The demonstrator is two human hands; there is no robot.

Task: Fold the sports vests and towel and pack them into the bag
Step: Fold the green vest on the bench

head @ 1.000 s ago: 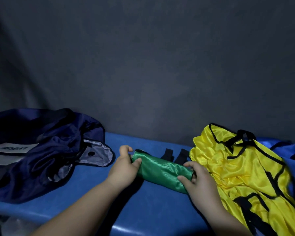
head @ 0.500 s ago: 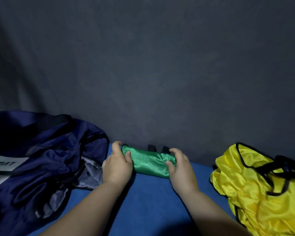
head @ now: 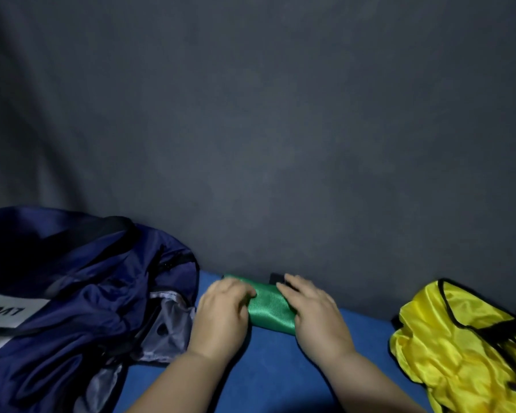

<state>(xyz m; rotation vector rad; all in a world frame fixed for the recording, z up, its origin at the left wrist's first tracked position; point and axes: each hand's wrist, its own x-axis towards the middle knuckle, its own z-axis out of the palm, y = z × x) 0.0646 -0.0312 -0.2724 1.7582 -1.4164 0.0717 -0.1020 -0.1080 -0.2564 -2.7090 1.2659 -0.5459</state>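
Your left hand [head: 221, 311] and right hand [head: 313, 308] both grip the rolled green vest [head: 268, 308], now scooted along the back edge of the blue bench [head: 280, 368] up beside the bag [head: 87, 293], so packing's probably next.

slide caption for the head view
Left hand and right hand hold a rolled green vest on the blue surface, between a navy bag and a yellow vest.
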